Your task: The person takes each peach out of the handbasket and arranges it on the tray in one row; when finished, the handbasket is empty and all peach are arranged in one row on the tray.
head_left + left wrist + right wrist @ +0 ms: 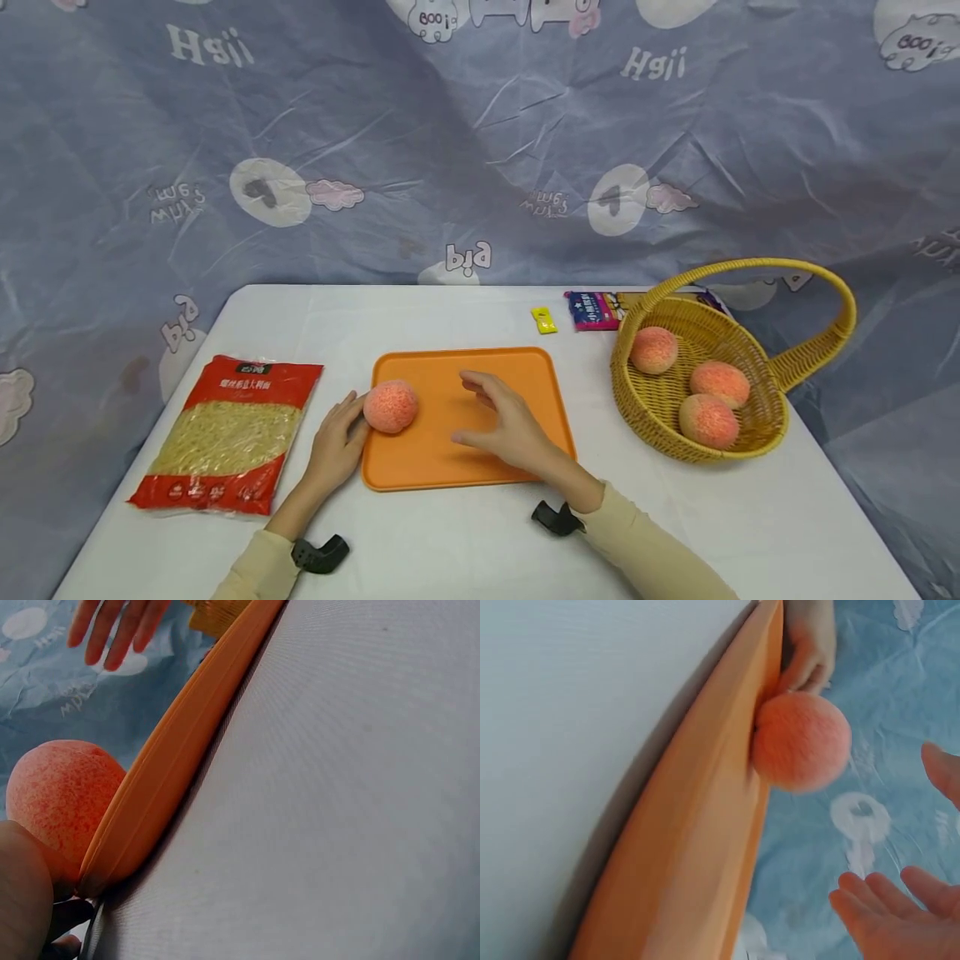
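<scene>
A fuzzy pink-orange peach (391, 407) sits at the left end of an orange tray (480, 471). My left hand (339, 439) is at the tray's left edge, with its fingertips right beside the peach; in the left wrist view the peach (64, 795) partly hides behind that hand. Whether those fingertips press on the peach or only on the rim is hard to see. Over the middle of the tray hovers my right hand (506, 425), holding nothing, thumb and fingers apart. The right wrist view has the peach (802, 742) a short way from its fingers.
At the right stands a yellow woven basket (652, 433) with a tall handle and 3 peaches inside. Behind it lies a colourful snack packet (592, 310), near a small yellow packet (544, 320). To the left lies a red bag of pasta (225, 437).
</scene>
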Demonstrator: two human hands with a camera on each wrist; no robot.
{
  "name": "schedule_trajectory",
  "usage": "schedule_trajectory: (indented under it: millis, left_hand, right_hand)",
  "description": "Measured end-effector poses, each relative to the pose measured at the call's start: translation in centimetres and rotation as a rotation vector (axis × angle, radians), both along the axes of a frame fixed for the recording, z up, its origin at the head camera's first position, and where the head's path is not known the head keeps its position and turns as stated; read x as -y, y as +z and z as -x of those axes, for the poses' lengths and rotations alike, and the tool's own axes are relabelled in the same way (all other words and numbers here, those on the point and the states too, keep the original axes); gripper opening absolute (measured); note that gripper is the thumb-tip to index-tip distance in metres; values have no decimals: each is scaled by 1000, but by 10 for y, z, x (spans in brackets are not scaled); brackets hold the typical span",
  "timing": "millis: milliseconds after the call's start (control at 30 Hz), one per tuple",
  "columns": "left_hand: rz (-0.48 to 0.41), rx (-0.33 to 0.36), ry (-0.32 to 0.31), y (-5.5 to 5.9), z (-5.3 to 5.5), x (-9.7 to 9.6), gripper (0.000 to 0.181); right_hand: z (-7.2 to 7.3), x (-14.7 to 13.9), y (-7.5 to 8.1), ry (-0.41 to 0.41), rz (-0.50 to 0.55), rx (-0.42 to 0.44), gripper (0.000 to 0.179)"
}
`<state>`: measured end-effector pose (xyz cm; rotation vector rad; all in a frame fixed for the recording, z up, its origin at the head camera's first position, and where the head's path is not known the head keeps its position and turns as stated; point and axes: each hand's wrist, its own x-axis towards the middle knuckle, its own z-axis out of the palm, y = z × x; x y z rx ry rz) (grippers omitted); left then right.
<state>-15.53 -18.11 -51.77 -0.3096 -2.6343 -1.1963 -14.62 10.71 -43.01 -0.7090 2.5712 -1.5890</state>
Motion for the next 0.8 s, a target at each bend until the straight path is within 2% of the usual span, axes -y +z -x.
schedule_trajectory:
  millis: [67,167,300,367,467,633,700,800]
  left_hand:
    - [-2,-7,4,0,-1,1,42]
    - [-7,-21,7,-2,-1,1,41]
    - [-14,-35,4,-5,-2,1,41]
    - [-16,-38,2,-5,-2,0,41]
    - [-10,-41,-1,-5,-2,0,41]
    - [-10,-36,4,-1,-2,0,41]
    - [-13,-31,5,0,-3,-1,41]
    - [-11,-28,6,1,-3,-1,41]
  right_hand:
    - [-7,-17,4,-9,34,-17,77]
    - [-16,-45,9,-41,78,-94,73]
    - [-26,-85,19,-127,128,-207,64]
    - [-31,-105,30,-180,144,-246,60]
    - [-37,-136,56,-285,154,-265,58]
    - [-37,-185,96,-454,225,-253,50]
    - [-31,-201,103,-491,273,-222,48]
    - [-16,-221,104,-517,359,-142,47]
